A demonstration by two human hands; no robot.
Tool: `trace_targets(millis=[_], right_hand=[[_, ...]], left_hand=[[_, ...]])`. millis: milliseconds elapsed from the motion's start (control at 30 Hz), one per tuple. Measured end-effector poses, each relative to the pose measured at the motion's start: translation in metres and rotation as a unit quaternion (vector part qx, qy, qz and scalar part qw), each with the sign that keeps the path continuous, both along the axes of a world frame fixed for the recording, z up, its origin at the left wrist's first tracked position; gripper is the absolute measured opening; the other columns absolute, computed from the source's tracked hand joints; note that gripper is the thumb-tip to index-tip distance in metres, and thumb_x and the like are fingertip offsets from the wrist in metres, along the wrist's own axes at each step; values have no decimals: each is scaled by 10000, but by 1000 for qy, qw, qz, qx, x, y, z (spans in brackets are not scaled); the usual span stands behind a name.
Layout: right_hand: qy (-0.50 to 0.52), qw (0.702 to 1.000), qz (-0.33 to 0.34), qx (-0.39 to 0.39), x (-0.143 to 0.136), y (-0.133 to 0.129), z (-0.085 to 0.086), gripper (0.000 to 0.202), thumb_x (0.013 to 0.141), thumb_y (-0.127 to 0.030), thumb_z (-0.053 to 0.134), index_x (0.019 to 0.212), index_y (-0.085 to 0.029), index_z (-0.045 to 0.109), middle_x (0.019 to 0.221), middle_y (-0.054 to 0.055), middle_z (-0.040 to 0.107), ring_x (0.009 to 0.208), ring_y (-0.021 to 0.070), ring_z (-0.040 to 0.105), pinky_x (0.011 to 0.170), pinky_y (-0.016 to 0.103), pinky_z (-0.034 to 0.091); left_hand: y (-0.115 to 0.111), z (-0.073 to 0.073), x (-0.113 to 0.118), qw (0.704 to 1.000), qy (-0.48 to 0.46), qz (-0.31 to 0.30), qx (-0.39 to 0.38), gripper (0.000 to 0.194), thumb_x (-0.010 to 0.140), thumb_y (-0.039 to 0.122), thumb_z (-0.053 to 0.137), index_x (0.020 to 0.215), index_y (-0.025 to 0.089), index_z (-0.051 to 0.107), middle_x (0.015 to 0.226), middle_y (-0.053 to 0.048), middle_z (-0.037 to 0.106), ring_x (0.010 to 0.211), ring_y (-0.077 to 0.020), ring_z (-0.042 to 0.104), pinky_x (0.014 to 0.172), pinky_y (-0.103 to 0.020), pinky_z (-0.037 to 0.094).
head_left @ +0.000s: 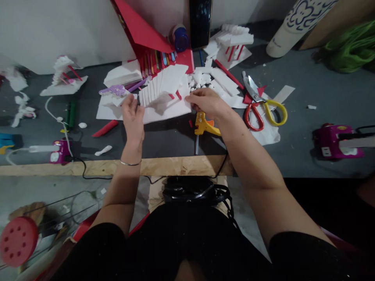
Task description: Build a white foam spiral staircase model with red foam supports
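Observation:
A white paper or foam model (172,82) with stair-like slats and short red posts stands on a white base sheet (164,116). My right hand (208,102) pinches the right edge of that base. At the base's left side, my left hand (133,117) has its fingers curled around the edge, the fingertips partly hidden. A purple decorated piece (114,90) lies on white sheet just left of my left hand. Under my right hand rests a yellow glue gun (202,124), its nozzle toward the table's front edge.
Scissors with red and yellow handles (258,103) lie at right, near white strips (225,81). Similar small models (66,74) stand at left and back right. A phone (200,23), a white bottle (293,31), green string (351,48) and purple power sockets (336,142) are around.

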State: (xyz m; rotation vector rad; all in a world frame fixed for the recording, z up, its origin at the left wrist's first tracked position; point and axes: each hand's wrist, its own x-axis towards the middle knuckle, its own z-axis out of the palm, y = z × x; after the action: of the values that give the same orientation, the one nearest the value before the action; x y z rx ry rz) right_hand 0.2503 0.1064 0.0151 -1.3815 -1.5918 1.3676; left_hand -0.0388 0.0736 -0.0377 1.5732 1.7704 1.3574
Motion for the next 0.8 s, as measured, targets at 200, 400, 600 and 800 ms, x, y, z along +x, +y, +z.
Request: trace_targets(millis=[200,400,600,800], right_hand=[[96,995,-34,-18,-5,-1,3,346,922,-320,631,656,-262,418,645,-22,501,577,115,423,581,284,429],[71,996,-60,4,-17,-1,-1,305,927,-300,646,677,-252,479,651,-24,563,575,117,467,606,285,457],[16,999,-33,34,-6,8,1,353,1008,-505,587,779,-236,587,711,24,661,608,142,554,654,321,501],[-65,987,-69,131,34,37,-20,411,1021,-596,511,915,-224,650,670,15,652,667,180,620,724,360,522]], left_hand=[[-11,29,35,980,-188,52,-47,480,1061,433,295,1519,294,326,1681,-119,435,1581,-217,413,1303,-476,388],[0,41,98,936,-300,-109,-147,438,1082,364,272,1397,206,534,1556,-125,606,1440,-224,598,1183,-478,542],[33,36,91,944,-288,-69,-146,273,970,272,537,1180,194,694,1352,-93,752,1418,-269,619,1163,-465,568],[35,54,64,920,-330,-79,-195,160,945,260,589,1026,226,723,1213,-56,795,1342,-251,678,1120,-384,616]])
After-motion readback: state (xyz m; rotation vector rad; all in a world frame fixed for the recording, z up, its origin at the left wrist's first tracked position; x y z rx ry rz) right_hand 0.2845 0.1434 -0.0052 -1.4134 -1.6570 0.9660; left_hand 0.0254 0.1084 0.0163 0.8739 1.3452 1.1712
